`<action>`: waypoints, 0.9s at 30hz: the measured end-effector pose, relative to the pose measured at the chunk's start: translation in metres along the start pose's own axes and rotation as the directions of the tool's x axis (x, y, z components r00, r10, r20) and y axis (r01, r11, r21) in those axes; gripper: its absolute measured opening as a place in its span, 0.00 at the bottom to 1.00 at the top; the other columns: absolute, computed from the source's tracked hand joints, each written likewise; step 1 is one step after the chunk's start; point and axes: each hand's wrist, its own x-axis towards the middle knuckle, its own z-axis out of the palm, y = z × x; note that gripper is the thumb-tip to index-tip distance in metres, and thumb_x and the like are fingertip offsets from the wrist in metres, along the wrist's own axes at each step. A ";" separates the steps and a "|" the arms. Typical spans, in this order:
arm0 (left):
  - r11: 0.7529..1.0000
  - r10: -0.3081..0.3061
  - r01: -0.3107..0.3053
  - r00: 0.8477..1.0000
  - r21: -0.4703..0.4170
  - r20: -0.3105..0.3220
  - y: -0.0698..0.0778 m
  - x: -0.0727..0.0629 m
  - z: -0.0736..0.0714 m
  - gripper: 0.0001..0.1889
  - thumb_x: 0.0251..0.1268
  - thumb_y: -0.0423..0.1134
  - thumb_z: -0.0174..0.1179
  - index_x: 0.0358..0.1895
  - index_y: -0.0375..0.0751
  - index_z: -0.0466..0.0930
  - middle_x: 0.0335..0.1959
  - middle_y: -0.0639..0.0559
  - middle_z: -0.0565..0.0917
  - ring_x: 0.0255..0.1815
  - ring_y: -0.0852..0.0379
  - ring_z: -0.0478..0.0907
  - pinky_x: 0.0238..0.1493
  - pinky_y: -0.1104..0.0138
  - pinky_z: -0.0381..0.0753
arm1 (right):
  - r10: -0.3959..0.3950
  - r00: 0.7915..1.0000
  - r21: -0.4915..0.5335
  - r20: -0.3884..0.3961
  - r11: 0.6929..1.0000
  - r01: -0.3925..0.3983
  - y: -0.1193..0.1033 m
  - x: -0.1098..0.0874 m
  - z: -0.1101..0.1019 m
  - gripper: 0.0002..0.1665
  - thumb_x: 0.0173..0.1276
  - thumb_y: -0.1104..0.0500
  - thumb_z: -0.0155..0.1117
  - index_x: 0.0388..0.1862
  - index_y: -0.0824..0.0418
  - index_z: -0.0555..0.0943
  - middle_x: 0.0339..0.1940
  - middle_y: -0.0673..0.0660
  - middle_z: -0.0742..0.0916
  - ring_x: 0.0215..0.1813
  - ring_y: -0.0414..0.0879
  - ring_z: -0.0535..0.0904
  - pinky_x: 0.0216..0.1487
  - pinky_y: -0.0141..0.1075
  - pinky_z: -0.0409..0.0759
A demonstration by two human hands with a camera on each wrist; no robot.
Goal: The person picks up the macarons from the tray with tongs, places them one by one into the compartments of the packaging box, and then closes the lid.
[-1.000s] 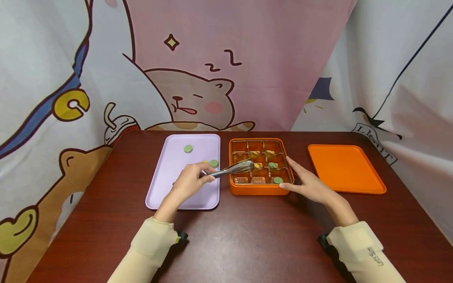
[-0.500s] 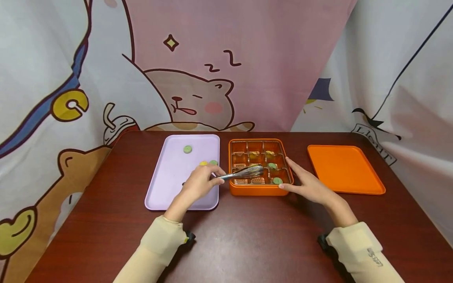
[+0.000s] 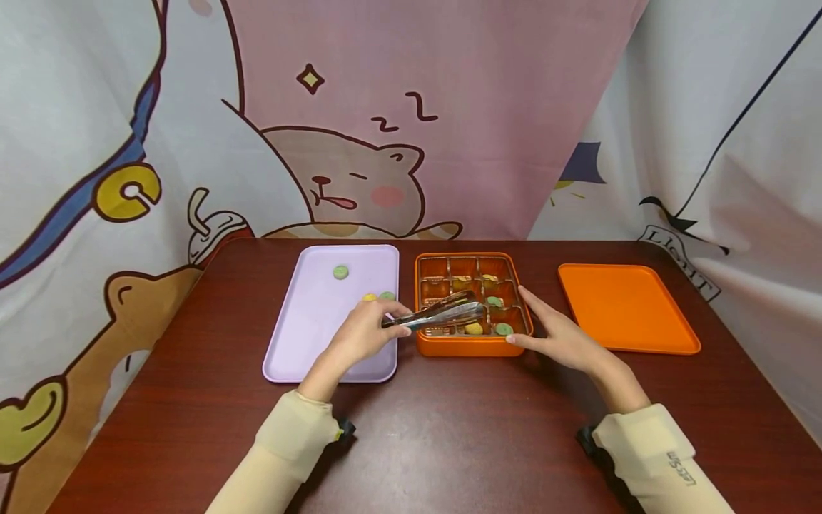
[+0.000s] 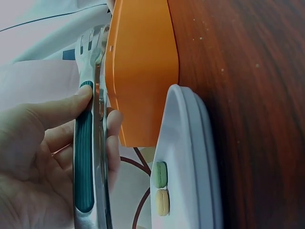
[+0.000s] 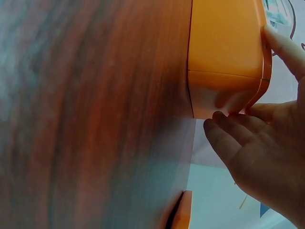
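In the head view, my left hand (image 3: 364, 330) holds a pair of metal tongs (image 3: 449, 311) whose tips hang over the orange box (image 3: 469, 348), slightly parted. The left wrist view shows the thumb on the tongs' green grip (image 4: 85, 157). A yellow macaron (image 3: 473, 328) lies in the front middle compartment of the clear divided insert, just under the tips. Beside it, in the front right compartment, sits a green macaron (image 3: 504, 329). With fairly straight fingers my right hand (image 3: 561, 337) touches the box's right front corner, thumb on the front rim and fingers along the side.
The lilac tray (image 3: 302, 343) on the left bears a green macaron (image 3: 341, 272) near the back, and a yellow one (image 3: 369, 297) beside another green one (image 3: 387, 295). More macarons lie in the box's other compartments. An orange lid or tray (image 3: 626, 307) is at the right.
The left hand and tongs have moved right, farther over the box. The tongs' arms have spread, and a yellow macaron now shows in the front middle compartment. The right hand has stayed put.
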 end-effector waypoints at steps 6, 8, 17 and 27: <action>0.998 -0.037 0.037 0.999 -0.046 -0.003 -0.002 -0.003 -0.002 0.15 0.58 0.39 0.71 0.49 0.44 0.87 0.41 0.49 0.88 0.37 0.56 0.78 0.42 0.63 0.75 | -0.007 1.000 -0.003 0.003 1.000 0.007 0.000 0.000 0.001 0.60 0.67 0.39 0.65 0.83 0.58 0.41 0.82 0.68 0.52 0.80 0.70 0.50 0.70 0.70 0.53; 0.997 -0.048 0.047 0.999 -0.057 -0.007 -0.003 -0.004 -0.003 0.16 0.58 0.39 0.71 0.50 0.45 0.87 0.42 0.49 0.88 0.39 0.56 0.79 0.43 0.63 0.76 | -0.007 1.000 -0.002 0.005 1.000 0.007 0.000 0.000 0.001 0.60 0.67 0.38 0.65 0.83 0.58 0.41 0.82 0.68 0.51 0.80 0.70 0.50 0.71 0.70 0.53; 0.993 -0.031 0.027 0.999 -0.114 -0.035 -0.009 -0.009 -0.011 0.19 0.56 0.40 0.72 0.53 0.43 0.86 0.48 0.47 0.86 0.40 0.53 0.83 0.46 0.61 0.79 | -0.008 1.000 0.008 0.005 1.000 0.008 0.001 0.001 0.000 0.60 0.68 0.39 0.64 0.83 0.58 0.41 0.83 0.67 0.50 0.80 0.69 0.49 0.72 0.70 0.51; 0.991 -0.045 0.037 0.997 -0.131 -0.060 -0.018 -0.015 -0.020 0.19 0.56 0.40 0.71 0.52 0.42 0.86 0.47 0.47 0.88 0.40 0.52 0.86 0.43 0.62 0.80 | -0.013 1.000 0.009 0.002 1.000 0.013 0.000 0.000 0.000 0.60 0.67 0.40 0.65 0.83 0.57 0.41 0.83 0.67 0.51 0.80 0.70 0.50 0.71 0.71 0.52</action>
